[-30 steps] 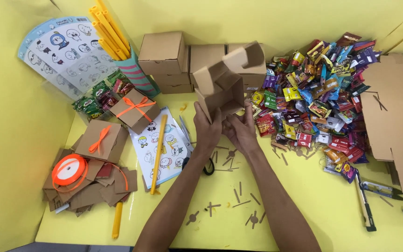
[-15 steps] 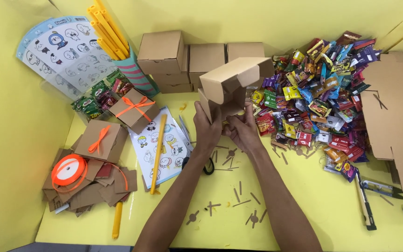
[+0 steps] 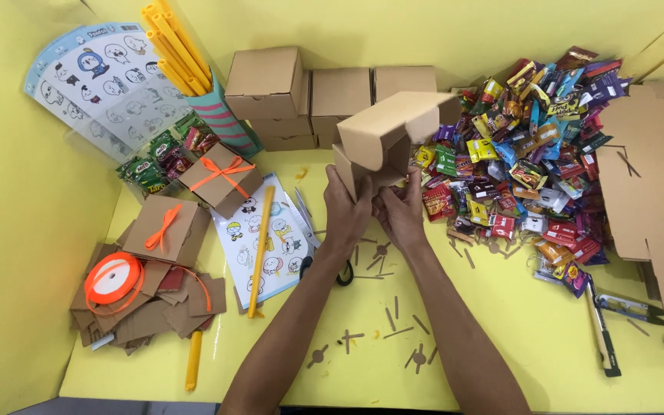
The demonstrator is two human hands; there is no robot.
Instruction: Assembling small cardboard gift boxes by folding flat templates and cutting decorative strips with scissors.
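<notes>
Folding a small cardboard box (image 3: 382, 142), held lifted just left of the candy pile (image 3: 536, 154). Left hand (image 3: 347, 211) and right hand (image 3: 401, 215) both gripping its underside, lid flap open. Next, probably: tucking flaps squarely, steady pressure, no creasing.

Bare forearms, no sleeves, rings or watch

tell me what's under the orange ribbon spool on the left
The orange ribbon spool lies on a heap of brown cardboard scraps, with something dark red beside it. Whatever is beneath the heap is covered.
</notes>
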